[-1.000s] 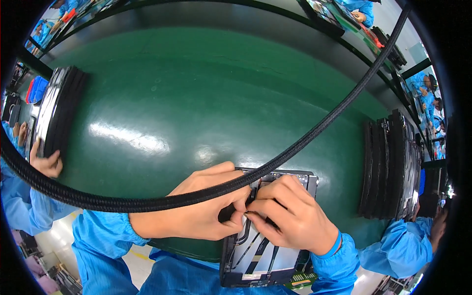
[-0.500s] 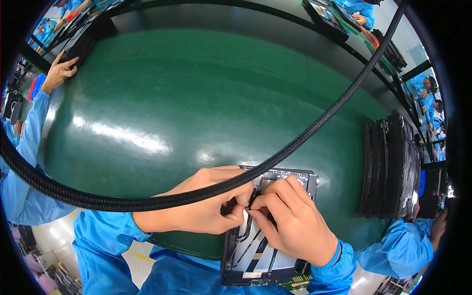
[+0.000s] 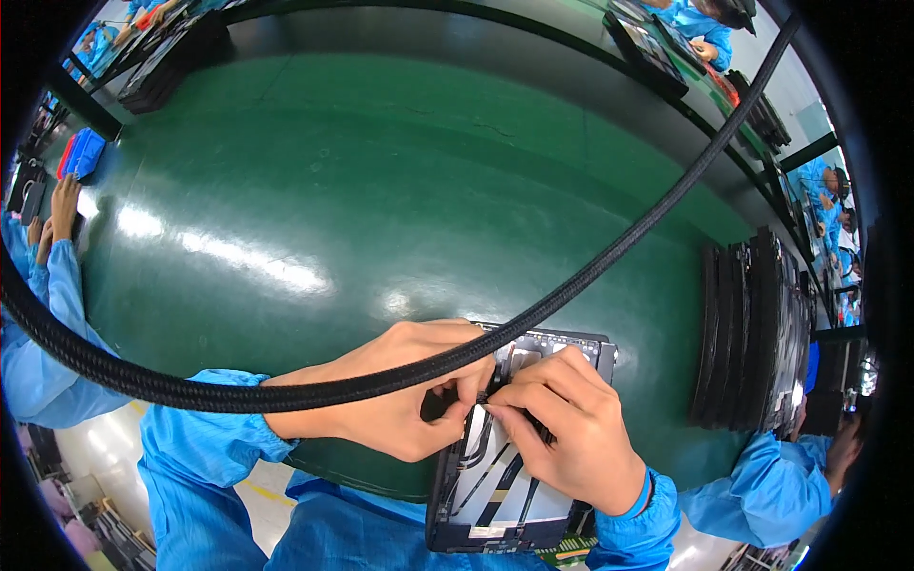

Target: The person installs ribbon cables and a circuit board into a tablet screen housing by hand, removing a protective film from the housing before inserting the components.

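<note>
An opened tablet [image 3: 533,509] with a black frame, a flat silver-white battery and black cables lies at the near edge of the green table. Over its upper left part, my left hand [image 3: 409,390] is closed in a pinch, thumb against fingertips. My right hand [image 3: 571,428] comes from the right, its thumb and forefinger also pinched, meeting the left fingertips. A thin black cable [image 3: 476,447] runs down the battery from just below the fingertips. What either hand pinches is too small and covered to make out.
A thick black braided cable [image 3: 381,392] arcs across the view, in front of my left wrist. Black device housings [image 3: 752,333] stand stacked at the right. A green circuit board [image 3: 576,549] shows beneath the tablet's lower right. Co-workers in blue sleeves [image 3: 62,352] sit on both sides.
The co-worker's hand at the far left has left the black stack and drawn back toward the table's left edge. My own hands have barely moved; the right fingers shifted slightly.
</note>
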A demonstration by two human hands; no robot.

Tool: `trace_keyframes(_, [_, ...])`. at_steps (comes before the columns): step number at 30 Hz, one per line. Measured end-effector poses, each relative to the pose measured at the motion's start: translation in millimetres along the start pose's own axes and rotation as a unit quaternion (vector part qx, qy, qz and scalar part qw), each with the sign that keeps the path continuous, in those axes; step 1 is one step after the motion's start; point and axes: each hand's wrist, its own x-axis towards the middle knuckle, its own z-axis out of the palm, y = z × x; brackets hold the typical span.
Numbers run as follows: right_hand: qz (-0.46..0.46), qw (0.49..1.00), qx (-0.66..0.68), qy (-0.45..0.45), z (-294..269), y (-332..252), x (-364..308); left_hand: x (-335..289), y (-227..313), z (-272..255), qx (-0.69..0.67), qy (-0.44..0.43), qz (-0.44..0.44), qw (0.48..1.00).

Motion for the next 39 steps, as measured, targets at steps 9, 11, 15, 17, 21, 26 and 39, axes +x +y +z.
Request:
trace_keyframes(9, [-0.014,0.999,-0.031,-0.026,-2.2,-2.1,6.9,-2.5,-0.2,-2.2,0.030,-0.002,0.040,0.999])
trace_keyframes(11, [-0.024,0.997,-0.046,-0.050,-2.9,0.1,11.5,-2.2,-1.9,-3.2,0.029,0.002,0.043,0.999])
trace_keyframes(15, [-0.059,0.994,-0.065,-0.063,-2.0,3.6,16.1,-4.1,-3.5,-1.3,0.007,0.011,0.044,0.999])
trace_keyframes(17, [-0.082,0.985,-0.131,-0.081,-1.0,3.2,16.2,-1.8,-6.1,0.9,0.006,0.021,0.061,0.998])
trace_keyframes(21, [-0.132,0.968,-0.193,-0.088,-0.5,6.6,17.1,-1.6,-6.2,1.3,-0.007,0.028,0.063,0.998])
trace_keyframes(26, [-0.182,0.943,-0.263,-0.089,-0.2,6.5,13.9,-2.0,-8.5,0.9,-0.017,0.032,0.057,0.998])
trace_keyframes(39, [-0.146,0.954,-0.243,-0.092,2.4,7.9,12.7,-5.2,-10.0,-4.9,-0.017,-0.009,0.032,0.999])
